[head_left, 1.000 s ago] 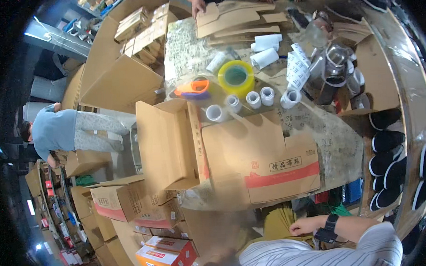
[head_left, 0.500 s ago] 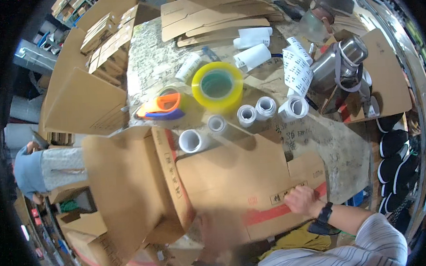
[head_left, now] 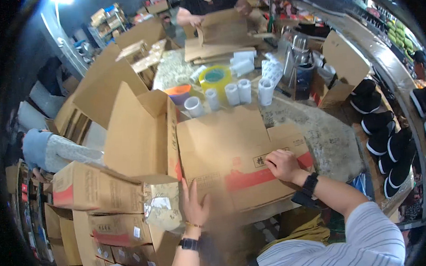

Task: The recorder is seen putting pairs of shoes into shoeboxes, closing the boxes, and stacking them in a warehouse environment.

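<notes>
A flattened brown carton (head_left: pixel 213 147) with a red stripe lies on the worktable before me. My right hand (head_left: pixel 283 165) rests on its right part, beside the printed panel. Its fingers are curled, and whatever may be inside them is hidden. My left hand (head_left: pixel 195 207) is open with fingers spread, its fingertips by the flat carton's left edge and the near corner of an opened-up box (head_left: pixel 137 136). That box stands with its flaps up, left of the flat carton.
A yellow tape roll (head_left: pixel 215 78), an orange tape cutter (head_left: pixel 178 91) and several white label rolls (head_left: pixel 193 107) stand beyond the carton. A steel flask (head_left: pixel 298 46) is farther right. Packed cartons (head_left: pixel 115 230) stack at lower left; black shoes (head_left: pixel 399 146) line the right. A co-worker handles cardboard (head_left: pixel 222 28).
My view has lifted, bringing the co-worker at the far end into sight. My left hand, blurred before, now shows spread fingers. My right hand remains on the flat carton.
</notes>
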Demonstrator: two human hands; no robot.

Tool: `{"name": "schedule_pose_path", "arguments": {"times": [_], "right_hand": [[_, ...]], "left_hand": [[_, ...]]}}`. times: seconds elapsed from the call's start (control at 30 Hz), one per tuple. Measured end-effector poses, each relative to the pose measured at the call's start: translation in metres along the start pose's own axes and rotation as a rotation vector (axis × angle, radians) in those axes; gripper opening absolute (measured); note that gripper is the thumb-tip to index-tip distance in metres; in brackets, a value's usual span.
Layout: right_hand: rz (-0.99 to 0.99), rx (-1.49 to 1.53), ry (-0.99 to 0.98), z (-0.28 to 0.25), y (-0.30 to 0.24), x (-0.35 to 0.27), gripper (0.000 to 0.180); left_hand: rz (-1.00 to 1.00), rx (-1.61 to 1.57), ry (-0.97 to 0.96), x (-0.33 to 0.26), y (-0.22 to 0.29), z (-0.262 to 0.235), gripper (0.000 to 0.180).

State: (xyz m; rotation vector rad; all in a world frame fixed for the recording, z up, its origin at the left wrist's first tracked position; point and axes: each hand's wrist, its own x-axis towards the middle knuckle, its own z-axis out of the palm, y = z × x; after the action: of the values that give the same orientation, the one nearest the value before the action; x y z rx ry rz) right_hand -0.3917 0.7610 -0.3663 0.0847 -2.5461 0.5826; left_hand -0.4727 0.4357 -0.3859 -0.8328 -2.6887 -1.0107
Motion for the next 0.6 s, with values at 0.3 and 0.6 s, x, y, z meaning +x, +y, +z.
{"name": "schedule_pose_path", "arguments": {"times": [0.3, 0.6], "right_hand": [[0.151, 0.431, 0.105, -0.086, -0.037, -0.07, 0.011], [0.341, 0.345, 0.056, -0.156, -0.049, -0.216, 0.009]], "left_hand": [[0.414, 0.351, 0.2, 0.036, 0.048, -0.023, 0.056], [-0.49, 0.904, -0.017, 0.13, 0.0, -0.068, 0.033]]}}
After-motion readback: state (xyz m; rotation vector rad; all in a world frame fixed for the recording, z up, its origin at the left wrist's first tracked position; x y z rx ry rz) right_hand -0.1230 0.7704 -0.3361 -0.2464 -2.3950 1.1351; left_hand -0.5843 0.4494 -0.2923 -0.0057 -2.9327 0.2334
